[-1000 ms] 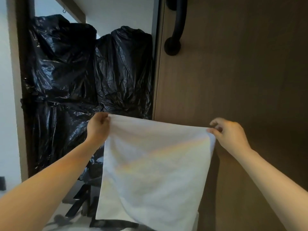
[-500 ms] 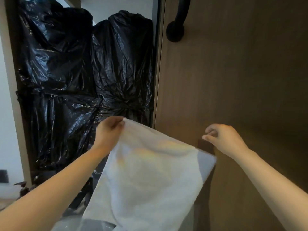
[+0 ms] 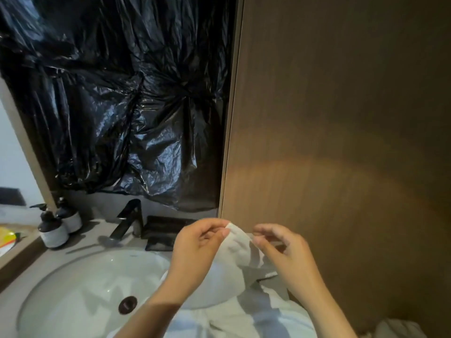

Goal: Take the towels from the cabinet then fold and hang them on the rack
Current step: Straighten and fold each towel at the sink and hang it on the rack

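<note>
A white towel hangs folded over between my two hands, low in the head view, above the right rim of a sink. My left hand pinches the towel's top corners between thumb and fingers. My right hand is close on the right, fingers curled at the towel's edge; whether it holds the cloth I cannot tell. The towel's lower part drapes down toward me. The wooden cabinet door fills the right side. No rack is in view.
A white round sink with a dark drain lies below left, with a black faucet behind it. Two dark pump bottles stand at the left. Black plastic sheeting covers the wall above. A black tray sits by the faucet.
My hands have come together from wide apart, bringing the towel's top corners to meet. The view has tipped down, so the sink now shows and the door handle is gone.
</note>
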Demonstrator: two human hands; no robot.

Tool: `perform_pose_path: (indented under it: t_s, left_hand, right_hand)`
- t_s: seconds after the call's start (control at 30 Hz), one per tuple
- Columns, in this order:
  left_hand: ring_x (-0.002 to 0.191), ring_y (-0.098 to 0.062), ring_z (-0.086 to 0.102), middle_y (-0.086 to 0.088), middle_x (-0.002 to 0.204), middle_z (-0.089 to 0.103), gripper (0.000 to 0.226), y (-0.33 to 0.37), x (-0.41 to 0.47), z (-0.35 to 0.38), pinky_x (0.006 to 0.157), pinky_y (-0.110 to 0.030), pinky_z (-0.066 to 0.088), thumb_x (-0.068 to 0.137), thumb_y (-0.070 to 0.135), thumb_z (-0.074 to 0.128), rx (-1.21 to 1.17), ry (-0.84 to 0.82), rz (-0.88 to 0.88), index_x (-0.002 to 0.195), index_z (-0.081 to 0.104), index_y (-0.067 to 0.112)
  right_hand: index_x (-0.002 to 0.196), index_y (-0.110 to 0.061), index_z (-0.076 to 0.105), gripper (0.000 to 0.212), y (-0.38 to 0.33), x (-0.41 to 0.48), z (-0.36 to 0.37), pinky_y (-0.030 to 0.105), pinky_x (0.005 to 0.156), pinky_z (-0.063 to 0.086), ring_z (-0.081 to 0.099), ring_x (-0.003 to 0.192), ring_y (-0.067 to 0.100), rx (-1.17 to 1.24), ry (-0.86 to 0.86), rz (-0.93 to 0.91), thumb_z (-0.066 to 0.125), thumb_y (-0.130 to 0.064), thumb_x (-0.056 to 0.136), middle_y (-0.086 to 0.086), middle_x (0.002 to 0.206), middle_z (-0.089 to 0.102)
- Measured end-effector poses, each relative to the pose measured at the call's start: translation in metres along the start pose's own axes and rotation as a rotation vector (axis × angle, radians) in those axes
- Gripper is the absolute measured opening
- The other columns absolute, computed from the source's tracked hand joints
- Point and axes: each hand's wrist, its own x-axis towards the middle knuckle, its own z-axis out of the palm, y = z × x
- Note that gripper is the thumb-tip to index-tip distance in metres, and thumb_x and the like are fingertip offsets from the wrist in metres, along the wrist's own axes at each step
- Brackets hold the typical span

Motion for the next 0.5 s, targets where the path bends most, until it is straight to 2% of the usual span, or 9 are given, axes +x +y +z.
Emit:
perform_pose_path:
  t_s: [0.1,0.2,0.3,0.4,0.5]
  left_hand:
    - [0.073,-0.002,0.067,0.008,0.081,0.074,0.017,-0.008,-0.021,0.010,0.068,-0.008,0.047,0.086,0.003,0.069,-0.046,-0.030,-0.072,0.089,0.075,0.018]
    - [0.073,-0.002,0.067,0.005,0.080,0.074,0.017,-0.011,-0.035,0.015,0.067,-0.009,0.047,0.086,0.001,0.068,-0.069,-0.057,-0.124,0.089,0.076,0.016]
    - [0.072,-0.001,0.066,0.005,0.079,0.073,0.015,-0.012,-0.045,0.017,0.067,-0.008,0.046,0.085,0.000,0.068,-0.067,-0.078,-0.111,0.090,0.076,0.013]
    - [0.076,-0.004,0.065,0.009,0.079,0.071,0.019,-0.012,-0.052,0.016,0.071,-0.013,0.049,0.084,0.004,0.072,-0.056,-0.106,-0.151,0.093,0.073,0.021]
    - [0.077,-0.006,0.062,0.012,0.079,0.068,0.022,-0.017,-0.057,0.012,0.076,-0.018,0.050,0.081,0.008,0.075,0.029,-0.144,-0.207,0.088,0.066,0.027]
  right_hand:
    - [0.096,-0.033,0.073,0.014,0.008,-0.025,0.013,0.020,0.079,0.051,0.062,0.094,-0.001,0.046,0.022,0.029,0.070,-0.023,0.087,-0.020,0.099,0.071]
    - [0.092,-0.032,0.075,0.016,0.013,-0.044,0.016,0.009,0.078,0.045,0.064,0.097,0.000,0.074,-0.028,0.018,0.070,-0.017,0.087,-0.016,0.097,0.072]
    - [0.083,-0.029,0.074,0.016,0.014,-0.048,0.015,0.016,0.076,0.047,0.065,0.087,0.005,0.043,-0.087,0.012,0.068,-0.014,0.089,-0.014,0.085,0.072]
    - [0.076,-0.025,0.069,0.019,0.016,-0.049,0.016,0.015,0.069,0.044,0.062,0.077,0.007,0.036,-0.093,0.022,0.066,-0.013,0.090,-0.011,0.075,0.068]
    - [0.077,-0.020,0.068,0.018,0.017,-0.050,0.017,0.016,0.069,0.045,0.061,0.078,0.011,0.074,-0.064,0.023,0.064,-0.011,0.091,-0.008,0.078,0.067]
